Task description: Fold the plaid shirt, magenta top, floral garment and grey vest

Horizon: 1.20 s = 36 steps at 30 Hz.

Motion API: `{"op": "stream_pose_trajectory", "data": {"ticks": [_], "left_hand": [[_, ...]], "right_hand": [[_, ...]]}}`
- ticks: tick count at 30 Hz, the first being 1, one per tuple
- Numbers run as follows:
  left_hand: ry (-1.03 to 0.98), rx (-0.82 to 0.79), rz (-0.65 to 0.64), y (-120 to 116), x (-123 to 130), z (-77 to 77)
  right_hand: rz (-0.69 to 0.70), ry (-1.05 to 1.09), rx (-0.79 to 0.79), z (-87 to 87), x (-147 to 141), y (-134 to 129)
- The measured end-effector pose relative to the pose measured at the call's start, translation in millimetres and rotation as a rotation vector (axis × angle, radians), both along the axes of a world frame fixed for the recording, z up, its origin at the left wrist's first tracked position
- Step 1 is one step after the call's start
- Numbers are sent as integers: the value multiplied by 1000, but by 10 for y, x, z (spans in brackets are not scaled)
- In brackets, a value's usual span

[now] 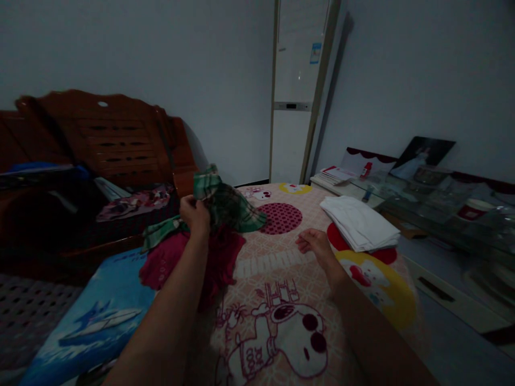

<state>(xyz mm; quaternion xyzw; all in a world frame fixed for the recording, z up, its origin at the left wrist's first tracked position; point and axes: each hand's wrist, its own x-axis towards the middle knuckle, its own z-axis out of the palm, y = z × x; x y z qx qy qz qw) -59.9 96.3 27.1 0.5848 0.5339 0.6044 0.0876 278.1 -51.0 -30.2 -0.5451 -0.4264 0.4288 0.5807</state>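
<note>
My left hand (196, 215) is closed on a green plaid cloth garment (235, 208), part of it lifted and the rest draping onto the table. Beneath it lies a crumpled crimson cloth (219, 257), partly covered by the plaid one and by my left forearm. My right hand (316, 244) hovers over the patterned tablecloth (277, 276), fingers curled together; whether anything is between them I cannot make out. To the right of that hand a folded white cloth (360, 222) lies on the tablecloth.
A wooden bench (116, 139) with clothes on it stands at the left. A blue item with a shark picture (108, 305) lies at the near left. A glass-topped cabinet (438, 214) runs along the right, and a tall white air conditioner (292, 139) stands behind.
</note>
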Motion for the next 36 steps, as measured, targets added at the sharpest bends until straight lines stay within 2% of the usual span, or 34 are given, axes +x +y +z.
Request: {"op": "stream_pose_trajectory", "data": {"ticks": [3,4,6,8,9,12,17,22,26,29,32,34,35,36], "left_hand": [[70,95,219,-230,29,-82],[168,109,206,-299,72,-126],[435,50,82,-383,163,-229],[702,-111,-69,-392,227,-339],[811,-188,-97,-379,245,-390],[983,-311,-20,-333,255,-506],[1042,-309,25,-345,238,-548],[1033,-295,18,-386,242,-546],[1000,-303,7,-393,236,-564],[916,-272,-10,-378,232,-565],[766,-235,-71,-396,297,-479],[646,-172,-212,-468,410,-365],[592,-128,-315,-526,487,-301],[544,-84,-426,-596,573,-241]], "right_hand": [[-262,-250,63,45,168,43],[-372,-383,91,66,254,43],[-589,-668,143,103,465,13],[-765,-898,176,117,705,-55],[-834,-977,184,110,826,-99],[-951,-1128,157,42,1140,-233],[-930,-1202,32,-55,1327,-338],[-927,-1231,-110,20,1263,-344],[-960,-1259,-202,35,1328,-345],[-1003,-1247,-112,60,1376,-317],[-992,-1073,99,207,1166,-253],[-862,-858,242,354,820,-213],[-747,-739,303,426,603,-203],[-560,-626,346,488,377,-199]]}}
